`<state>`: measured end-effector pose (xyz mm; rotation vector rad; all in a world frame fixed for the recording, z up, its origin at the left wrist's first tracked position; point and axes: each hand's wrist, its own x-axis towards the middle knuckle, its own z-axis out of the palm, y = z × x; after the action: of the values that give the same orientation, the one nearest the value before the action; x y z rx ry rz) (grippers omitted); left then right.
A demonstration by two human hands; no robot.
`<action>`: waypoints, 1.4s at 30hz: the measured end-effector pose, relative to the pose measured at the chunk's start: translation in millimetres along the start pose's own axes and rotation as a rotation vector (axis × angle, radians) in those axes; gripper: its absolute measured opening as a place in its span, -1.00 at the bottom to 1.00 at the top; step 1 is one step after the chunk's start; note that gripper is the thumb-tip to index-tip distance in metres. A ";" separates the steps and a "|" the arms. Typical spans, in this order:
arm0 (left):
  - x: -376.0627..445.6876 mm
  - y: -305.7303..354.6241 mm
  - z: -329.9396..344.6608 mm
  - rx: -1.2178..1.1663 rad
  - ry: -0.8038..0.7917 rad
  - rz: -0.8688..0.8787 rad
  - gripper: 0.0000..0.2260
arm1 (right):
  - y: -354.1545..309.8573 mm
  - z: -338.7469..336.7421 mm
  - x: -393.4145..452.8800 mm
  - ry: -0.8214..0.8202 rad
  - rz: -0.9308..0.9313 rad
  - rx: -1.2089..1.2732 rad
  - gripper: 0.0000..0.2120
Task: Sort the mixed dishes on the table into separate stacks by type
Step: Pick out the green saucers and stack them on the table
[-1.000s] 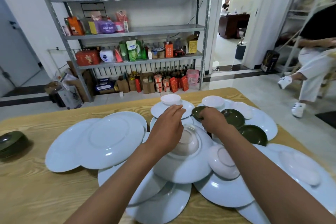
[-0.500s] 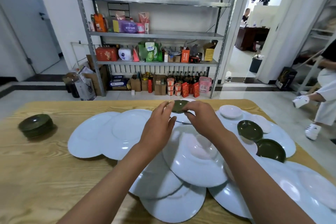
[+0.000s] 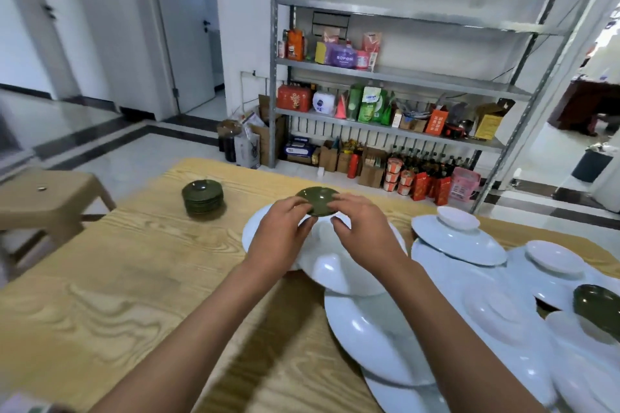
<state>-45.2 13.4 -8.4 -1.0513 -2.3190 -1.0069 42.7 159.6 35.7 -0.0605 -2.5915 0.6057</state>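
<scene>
Saucer stack (image 3: 202, 200) on table (image 3: 100, 278), far left; plates (image 3: 385, 339) spread right; shelf rack (image 3: 402, 94) behind; stool (image 3: 43, 191) left of table.

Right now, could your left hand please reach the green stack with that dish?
Probably yes: the left hand shares the green dish with the right hand, and only bare table separates it from the green stack.

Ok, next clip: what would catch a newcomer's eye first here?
Probably the small green dish held up between the left hand and the right hand, in the middle of the view above the white plates. Next, the neat stack of green dishes standing alone at the far left of the wooden table, while white plates and bowls overlap in a jumble on the right.
</scene>
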 end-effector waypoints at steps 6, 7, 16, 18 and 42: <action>-12.6 -72.8 -43.5 0.139 0.072 -0.095 -0.85 | -44.3 66.1 18.8 -0.099 -0.016 0.045 -0.54; -12.1 -85.3 -49.6 0.166 0.074 -0.112 -0.86 | -50.2 74.8 20.6 -0.108 -0.018 0.051 -0.54; 4.3 -171.1 -81.7 0.332 0.041 -0.313 -0.83 | -87.5 158.4 27.9 -0.378 -0.051 0.073 -0.70; 7.7 -179.5 -78.4 0.347 0.029 -0.346 -0.82 | -89.3 169.2 25.9 -0.411 -0.063 0.064 -0.67; -0.3 -76.9 -46.0 0.476 -0.239 -0.127 -0.51 | -59.5 65.2 13.4 -0.190 -0.124 -0.105 -0.63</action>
<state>-101.4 -56.4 -12.6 -0.8717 -2.6581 -0.3424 4.7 81.4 15.7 0.1289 -2.7838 0.4498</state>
